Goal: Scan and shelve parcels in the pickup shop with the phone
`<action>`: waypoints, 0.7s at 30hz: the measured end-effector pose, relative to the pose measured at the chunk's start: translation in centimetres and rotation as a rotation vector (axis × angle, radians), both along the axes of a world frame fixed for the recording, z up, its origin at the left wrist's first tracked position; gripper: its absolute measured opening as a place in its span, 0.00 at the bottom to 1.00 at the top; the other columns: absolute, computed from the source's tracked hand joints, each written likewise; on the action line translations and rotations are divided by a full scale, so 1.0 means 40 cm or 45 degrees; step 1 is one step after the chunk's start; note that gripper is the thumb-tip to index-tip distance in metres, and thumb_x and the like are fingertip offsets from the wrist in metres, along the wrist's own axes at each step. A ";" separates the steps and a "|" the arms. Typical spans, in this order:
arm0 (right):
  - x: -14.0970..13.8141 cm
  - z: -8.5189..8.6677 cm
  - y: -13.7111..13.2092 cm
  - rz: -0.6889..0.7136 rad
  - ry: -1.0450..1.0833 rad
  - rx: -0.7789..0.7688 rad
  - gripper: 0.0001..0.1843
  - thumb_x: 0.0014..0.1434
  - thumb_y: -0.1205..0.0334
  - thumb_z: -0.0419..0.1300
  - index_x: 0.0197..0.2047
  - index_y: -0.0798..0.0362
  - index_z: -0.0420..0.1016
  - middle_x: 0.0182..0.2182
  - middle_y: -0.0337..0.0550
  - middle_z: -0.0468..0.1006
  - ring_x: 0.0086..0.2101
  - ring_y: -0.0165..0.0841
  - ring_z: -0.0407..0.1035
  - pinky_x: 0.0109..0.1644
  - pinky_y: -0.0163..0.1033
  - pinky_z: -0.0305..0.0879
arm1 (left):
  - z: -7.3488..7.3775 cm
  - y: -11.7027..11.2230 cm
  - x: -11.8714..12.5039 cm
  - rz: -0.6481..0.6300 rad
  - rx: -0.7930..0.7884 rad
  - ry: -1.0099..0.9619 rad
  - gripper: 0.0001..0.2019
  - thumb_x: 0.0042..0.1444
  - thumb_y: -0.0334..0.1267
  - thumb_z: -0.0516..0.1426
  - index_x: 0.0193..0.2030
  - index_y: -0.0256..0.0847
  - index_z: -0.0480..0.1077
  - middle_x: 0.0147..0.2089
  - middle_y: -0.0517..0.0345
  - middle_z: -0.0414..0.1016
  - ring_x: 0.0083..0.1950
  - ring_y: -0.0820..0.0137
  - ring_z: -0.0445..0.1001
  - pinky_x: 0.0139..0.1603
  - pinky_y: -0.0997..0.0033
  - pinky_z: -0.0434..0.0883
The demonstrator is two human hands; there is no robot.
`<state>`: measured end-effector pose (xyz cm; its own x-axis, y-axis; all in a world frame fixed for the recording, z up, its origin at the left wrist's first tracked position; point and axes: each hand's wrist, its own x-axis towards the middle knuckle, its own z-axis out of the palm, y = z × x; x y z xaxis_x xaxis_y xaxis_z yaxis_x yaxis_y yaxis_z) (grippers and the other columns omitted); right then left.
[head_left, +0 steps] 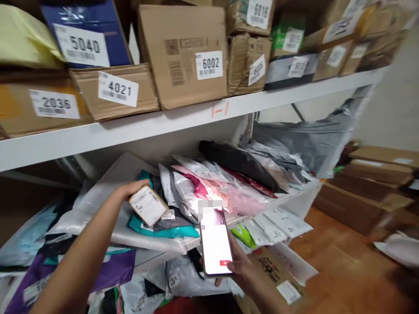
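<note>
My left hand [129, 190] grips a small brown cardboard parcel [148, 205] with a white printed label, held up in front of the lower shelf. My right hand [240, 266] holds a smartphone [215, 242] upright, its lit white screen facing me with a small red button near the bottom. The phone is just right of and slightly below the parcel. Behind both lies a heap of plastic mailer bags [209, 187] in white, pink, teal, black and grey on the lower shelf.
A white upper shelf board [183, 117] carries cardboard boxes with number labels, such as 6002 [183, 52] and 4021 [114, 89]. Flat cardboard boxes [369, 183] are stacked on the wooden floor at right. More mailers [183, 279] and a box lie below the phone.
</note>
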<state>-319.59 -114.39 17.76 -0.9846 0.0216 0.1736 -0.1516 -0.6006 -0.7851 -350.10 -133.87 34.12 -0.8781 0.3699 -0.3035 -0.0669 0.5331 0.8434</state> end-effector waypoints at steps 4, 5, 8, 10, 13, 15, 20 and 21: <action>-0.014 -0.003 0.016 0.008 0.041 0.040 0.69 0.47 0.56 0.70 0.69 0.45 0.13 0.48 0.53 0.78 0.44 0.49 0.75 0.31 0.43 0.73 | 0.034 0.062 -0.044 0.183 -0.520 0.321 0.22 0.52 0.51 0.58 0.27 0.28 0.70 0.29 0.39 0.75 0.40 0.46 0.76 0.39 0.48 0.72; -0.016 -0.006 0.020 0.010 0.043 0.051 0.69 0.48 0.56 0.69 0.68 0.45 0.13 0.49 0.53 0.78 0.44 0.48 0.75 0.31 0.43 0.73 | 0.024 0.074 -0.034 0.245 -0.574 0.470 0.25 0.52 0.54 0.58 0.31 0.26 0.71 0.35 0.34 0.75 0.48 0.40 0.74 0.45 0.42 0.69; -0.023 -0.020 0.031 0.026 0.026 0.063 0.68 0.48 0.56 0.69 0.68 0.45 0.14 0.50 0.53 0.77 0.45 0.48 0.75 0.32 0.43 0.73 | -0.061 0.098 0.038 0.309 -0.600 0.837 0.28 0.56 0.53 0.57 0.52 0.27 0.68 0.55 0.29 0.67 0.60 0.40 0.66 0.57 0.41 0.63; -0.029 -0.028 0.037 0.043 0.015 0.052 0.67 0.48 0.56 0.69 0.69 0.44 0.16 0.52 0.53 0.75 0.46 0.48 0.74 0.31 0.42 0.73 | -0.151 0.114 0.096 0.285 -0.553 0.972 0.31 0.56 0.48 0.58 0.62 0.31 0.61 0.62 0.31 0.60 0.60 0.47 0.67 0.60 0.49 0.63; -0.042 -0.034 0.043 0.084 0.008 0.037 0.65 0.48 0.55 0.69 0.70 0.43 0.19 0.54 0.54 0.74 0.45 0.47 0.74 0.31 0.42 0.73 | -0.280 0.145 0.151 0.516 -0.357 1.302 0.47 0.48 0.46 0.64 0.69 0.29 0.48 0.68 0.27 0.45 0.68 0.44 0.54 0.66 0.50 0.57; -0.053 -0.033 0.042 0.127 0.015 0.035 0.65 0.48 0.55 0.69 0.70 0.42 0.19 0.53 0.54 0.74 0.44 0.47 0.75 0.32 0.43 0.73 | -0.335 0.165 0.161 0.762 -0.135 1.401 0.53 0.44 0.45 0.67 0.70 0.27 0.41 0.67 0.26 0.45 0.70 0.43 0.50 0.68 0.48 0.54; -0.086 -0.016 0.013 0.270 0.061 -0.009 0.66 0.48 0.55 0.69 0.69 0.43 0.18 0.50 0.54 0.77 0.43 0.48 0.76 0.31 0.42 0.73 | -0.384 0.174 0.203 1.063 0.397 1.129 0.46 0.39 0.43 0.69 0.63 0.39 0.53 0.60 0.40 0.62 0.62 0.51 0.64 0.63 0.53 0.62; -0.095 -0.012 0.002 0.305 0.069 -0.032 0.66 0.48 0.55 0.70 0.70 0.44 0.20 0.48 0.54 0.78 0.42 0.48 0.77 0.29 0.42 0.73 | -0.394 0.170 0.223 1.051 0.499 1.026 0.46 0.38 0.43 0.70 0.62 0.43 0.52 0.61 0.42 0.60 0.64 0.53 0.62 0.63 0.55 0.62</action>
<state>-323.41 -114.33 17.26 -0.9514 -0.2061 0.2288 -0.0442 -0.6440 -0.7638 -341.17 -127.05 18.37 -0.7781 -0.4441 0.4442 0.3516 0.2781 0.8939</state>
